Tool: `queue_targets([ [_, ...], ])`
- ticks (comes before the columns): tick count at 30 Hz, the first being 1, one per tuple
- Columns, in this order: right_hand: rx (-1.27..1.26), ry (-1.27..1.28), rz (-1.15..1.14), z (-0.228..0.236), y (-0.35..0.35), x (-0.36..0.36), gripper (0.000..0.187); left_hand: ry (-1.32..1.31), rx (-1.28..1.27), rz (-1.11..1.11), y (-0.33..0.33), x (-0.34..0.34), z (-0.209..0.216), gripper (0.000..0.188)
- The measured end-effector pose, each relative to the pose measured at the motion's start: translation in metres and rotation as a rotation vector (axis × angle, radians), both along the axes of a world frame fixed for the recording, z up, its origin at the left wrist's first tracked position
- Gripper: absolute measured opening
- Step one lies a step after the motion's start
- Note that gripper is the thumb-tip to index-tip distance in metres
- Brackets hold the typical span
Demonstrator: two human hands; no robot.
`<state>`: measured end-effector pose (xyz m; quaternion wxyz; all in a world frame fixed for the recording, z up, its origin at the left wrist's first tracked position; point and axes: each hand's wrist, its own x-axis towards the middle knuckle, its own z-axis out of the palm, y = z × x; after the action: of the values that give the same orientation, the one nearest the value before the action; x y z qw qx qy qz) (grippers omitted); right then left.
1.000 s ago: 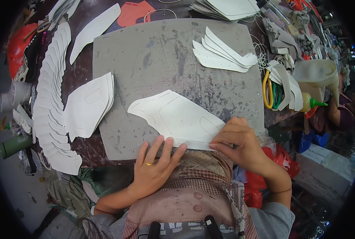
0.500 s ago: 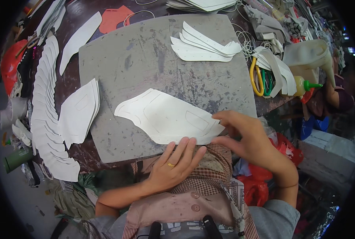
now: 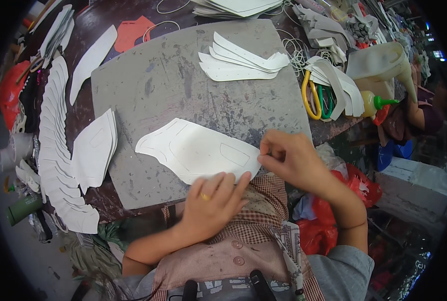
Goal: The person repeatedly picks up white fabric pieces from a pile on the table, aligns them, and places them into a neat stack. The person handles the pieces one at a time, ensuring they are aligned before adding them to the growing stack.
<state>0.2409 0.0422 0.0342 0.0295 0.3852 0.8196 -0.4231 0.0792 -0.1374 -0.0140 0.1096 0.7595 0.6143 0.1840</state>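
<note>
My left hand (image 3: 214, 200) presses the white curved cut-out sheet (image 3: 196, 150) flat at the grey worktop's (image 3: 183, 85) near edge, steadying it; my right hand (image 3: 288, 158) pinches its end.

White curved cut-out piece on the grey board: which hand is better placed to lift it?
Probably the right hand: its fingertips pinch the near right edge of the white curved cut-out piece. The left hand lies flat on the lower edge.

Soft, even light is falling from above; shadows are staying faint, while fisheye edges are bending and darkening.
</note>
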Motion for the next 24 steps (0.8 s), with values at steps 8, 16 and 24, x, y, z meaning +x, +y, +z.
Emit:
queue_targets([
  [8, -0.206, 0.519, -0.107, -0.017, -0.017, -0.018, 0.006, 0.206, 0.291, 0.022, 0.072, -0.067, 0.029, 0.047],
  [16, -0.083, 0.919, -0.589, -0.052, 0.008, 0.008, 0.010, -0.028, 0.419, 0.406, -0.022, -0.153, 0.102, 0.033],
  [24, -0.148, 0.698, -0.456, -0.052, -0.007, -0.007, 0.009, -0.114, -0.045, 0.550, -0.036, -0.269, 0.006, 0.074],
])
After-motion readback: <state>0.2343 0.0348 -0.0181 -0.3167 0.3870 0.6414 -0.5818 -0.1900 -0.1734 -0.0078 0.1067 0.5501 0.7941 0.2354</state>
